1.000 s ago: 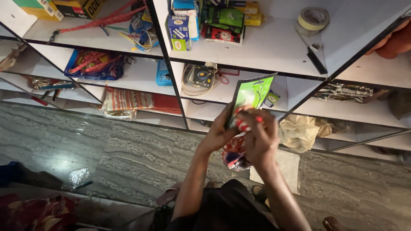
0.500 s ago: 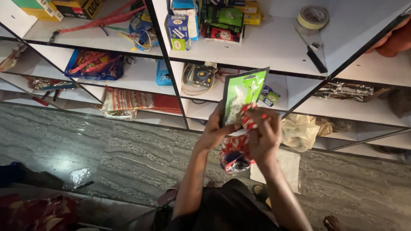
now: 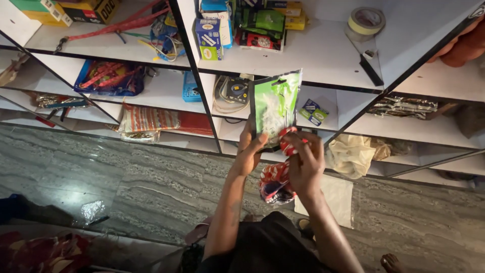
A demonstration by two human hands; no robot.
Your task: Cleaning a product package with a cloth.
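Nearest to the person, both forearms rise from the dark-clothed lap and meet in front of the chest. Below the hands hangs a bunched red patterned cloth [image 3: 274, 183], gathered loosely and touching the underside of the right hand.

The left hand [image 3: 248, 151] holds the lower left edge of a green packet [image 3: 275, 107], thumb across the front face, fingers behind. The grip is a closed pinch on the packet. The right hand [image 3: 304, 163] sits just beside it, lower and to the right, fingers curled at the packet's bottom right corner, where a red-and-white piece [image 3: 288, 140] shows between the fingertips. Whether that piece belongs to the cloth or to something separate cannot be told.

The packet stands upright, its long axis running away from the wrists toward the shelves, top edge tilted slightly right. It lies directly above both grips. The left hand carries it; the right hand works only at the lower corner.

Past the hands lies a grey stone floor [image 3: 151, 187] with a pale sheet [image 3: 331, 199] on it. Farther off, white shelves [image 3: 323, 60] hold small boxes [image 3: 212, 35], a roll of tape [image 3: 366, 21] and a crumpled cream bag [image 3: 351, 154].
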